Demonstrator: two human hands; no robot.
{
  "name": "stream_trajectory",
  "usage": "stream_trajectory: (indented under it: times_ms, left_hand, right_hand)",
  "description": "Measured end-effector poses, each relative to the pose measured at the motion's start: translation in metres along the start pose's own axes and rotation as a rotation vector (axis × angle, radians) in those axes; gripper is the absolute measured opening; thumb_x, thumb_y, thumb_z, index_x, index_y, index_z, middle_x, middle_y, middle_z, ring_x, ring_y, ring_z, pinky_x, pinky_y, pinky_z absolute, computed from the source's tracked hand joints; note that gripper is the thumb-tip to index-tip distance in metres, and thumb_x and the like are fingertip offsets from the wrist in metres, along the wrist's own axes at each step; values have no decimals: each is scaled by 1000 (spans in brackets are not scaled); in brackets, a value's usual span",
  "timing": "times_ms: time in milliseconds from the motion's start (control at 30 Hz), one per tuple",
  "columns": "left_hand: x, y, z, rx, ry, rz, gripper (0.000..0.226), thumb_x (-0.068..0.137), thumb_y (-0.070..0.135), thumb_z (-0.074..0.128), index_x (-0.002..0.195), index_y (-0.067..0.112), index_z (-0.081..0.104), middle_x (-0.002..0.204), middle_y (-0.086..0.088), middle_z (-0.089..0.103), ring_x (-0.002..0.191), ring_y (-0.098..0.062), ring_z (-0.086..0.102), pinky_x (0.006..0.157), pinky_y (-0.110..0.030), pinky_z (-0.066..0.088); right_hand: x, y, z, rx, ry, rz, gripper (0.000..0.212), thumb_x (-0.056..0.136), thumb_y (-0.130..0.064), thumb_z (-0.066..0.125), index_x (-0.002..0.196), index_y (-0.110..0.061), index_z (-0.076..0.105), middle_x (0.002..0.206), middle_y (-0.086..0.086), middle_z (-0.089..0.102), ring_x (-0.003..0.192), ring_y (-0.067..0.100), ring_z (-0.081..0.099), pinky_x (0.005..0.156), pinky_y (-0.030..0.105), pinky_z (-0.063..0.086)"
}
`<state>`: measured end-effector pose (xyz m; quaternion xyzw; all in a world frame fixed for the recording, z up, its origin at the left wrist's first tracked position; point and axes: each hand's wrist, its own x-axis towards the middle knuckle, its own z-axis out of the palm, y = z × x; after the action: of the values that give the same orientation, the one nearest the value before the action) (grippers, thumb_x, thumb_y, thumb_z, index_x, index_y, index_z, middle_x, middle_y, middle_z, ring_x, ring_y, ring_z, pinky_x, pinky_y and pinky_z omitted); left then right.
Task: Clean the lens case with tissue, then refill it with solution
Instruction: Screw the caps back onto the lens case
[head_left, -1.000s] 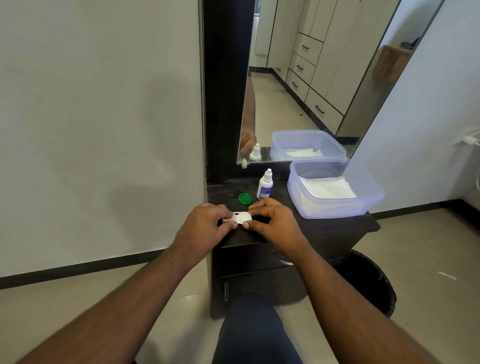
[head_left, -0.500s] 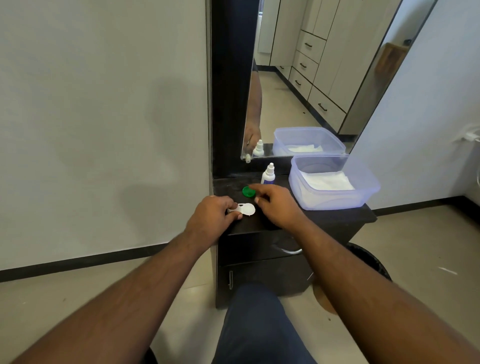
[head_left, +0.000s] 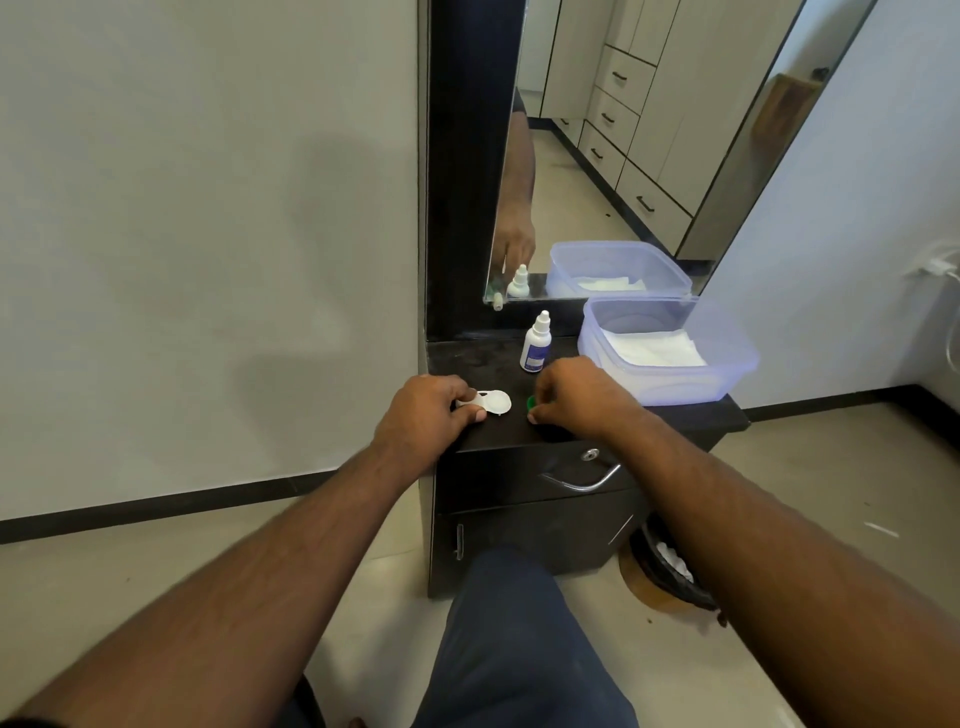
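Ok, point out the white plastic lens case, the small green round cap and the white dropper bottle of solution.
White plastic lens case (head_left: 493, 401): head view, on its round well.
Small green round cap (head_left: 531, 401): head view, on its visible edge.
White dropper bottle of solution (head_left: 535, 347): head view, on its body.

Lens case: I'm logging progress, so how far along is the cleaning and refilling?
Done: one green cap is off, gripped by the right hand. In hand: the left hand holds the white lens case on the cabinet top. Left: tissues sit unused in the tub; the solution bottle stands capped.
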<state>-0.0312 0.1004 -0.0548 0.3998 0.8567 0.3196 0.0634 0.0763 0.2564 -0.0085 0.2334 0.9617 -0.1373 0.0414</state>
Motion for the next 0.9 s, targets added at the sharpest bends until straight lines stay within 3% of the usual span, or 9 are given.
stream_trajectory:
  times_ms: [67, 167, 200, 333, 433, 500, 667, 900]
  left_hand:
    - [0, -1, 0, 0, -1, 1, 32, 85, 31, 70, 113, 17, 70, 109, -2, 70, 95, -14, 59, 78, -24, 41]
    - [-1, 0, 0, -18, 11, 5, 31, 84, 30, 71, 112, 16, 70, 108, -3, 71, 88, -9, 54, 76, -24, 40]
    - [-1, 0, 0, -26, 11, 5, 31, 84, 29, 71, 112, 16, 70, 107, -2, 71, 87, -8, 52, 75, -24, 39]
    - [-2, -2, 0, -46, 15, 12, 30, 84, 29, 71, 110, 16, 71, 107, -1, 71, 90, -10, 55, 76, -24, 41]
    - [-1, -6, 1, -49, 13, 30, 29, 83, 31, 72, 108, 17, 72, 106, 1, 71, 93, -12, 58, 79, -26, 44]
    - [-2, -9, 2, -50, 20, 55, 29, 82, 32, 72, 107, 18, 72, 105, 2, 72, 93, -12, 59, 80, -27, 46]
    - [-3, -10, 3, -29, 13, 99, 32, 84, 34, 69, 112, 18, 71, 105, 5, 70, 93, -10, 58, 81, -27, 47]
    - [-3, -11, 3, -17, 20, 138, 33, 85, 32, 68, 114, 15, 70, 110, 3, 70, 99, -12, 58, 86, -27, 46]
  right_hand:
    - [-1, -1, -4, -6, -2, -32, 16, 80, -21, 73, 89, -17, 60, 101, 7, 63, 84, 17, 54, 67, 22, 39]
    - [0, 0, -8, 69, 14, -77, 37, 79, -16, 71, 116, -18, 63, 121, 6, 61, 105, 19, 57, 87, 26, 46]
    - [0, 0, -9, 133, 42, -82, 37, 80, -15, 71, 116, -17, 65, 122, 5, 62, 106, 19, 57, 91, 28, 45]
    - [-3, 1, 4, 534, 236, -55, 18, 78, -15, 75, 96, -16, 74, 103, -2, 69, 89, 7, 63, 89, 25, 50]
    - [-4, 6, 24, 905, 376, 50, 20, 76, -15, 79, 95, -16, 74, 94, -3, 74, 90, 7, 69, 88, 26, 53]
    - [-2, 6, 34, 1028, 404, 92, 19, 75, -10, 78, 93, -15, 74, 95, -3, 74, 93, 9, 69, 87, 27, 54]
    - [-1, 5, 43, 974, 321, -19, 13, 74, -3, 77, 76, -15, 72, 95, -6, 71, 91, -1, 66, 79, 13, 49]
    - [4, 13, 46, 885, 246, -159, 24, 73, -5, 79, 82, -26, 70, 102, -4, 71, 97, 7, 67, 89, 23, 52]
